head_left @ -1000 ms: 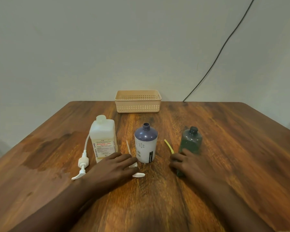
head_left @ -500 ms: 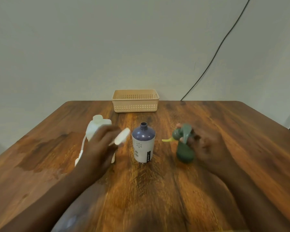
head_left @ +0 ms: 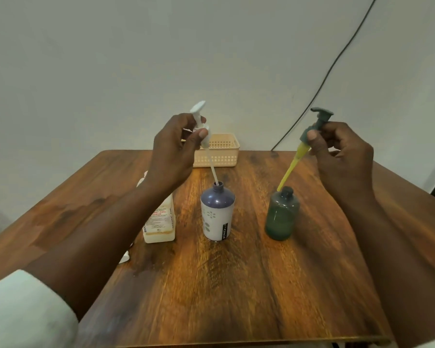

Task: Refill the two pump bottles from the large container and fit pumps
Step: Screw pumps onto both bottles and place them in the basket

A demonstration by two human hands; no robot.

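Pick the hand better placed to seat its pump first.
Left hand: its white pump tube tip sits at the purple bottle mouth. The right hand's green pump tube ends beside the green bottle neck.

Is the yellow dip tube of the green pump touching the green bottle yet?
Cannot tell. In the head view the yellow dip tube ends beside the green bottle neck's left edge, with no plain contact or gap visible.

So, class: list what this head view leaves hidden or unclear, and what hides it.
- Large container: its top and part of its label are hidden behind the left forearm.
- Pump on the table: only a white tip shows beside that arm.
- Fill level in the purple bottle: opaque wall.
- Container label text: too small to read.
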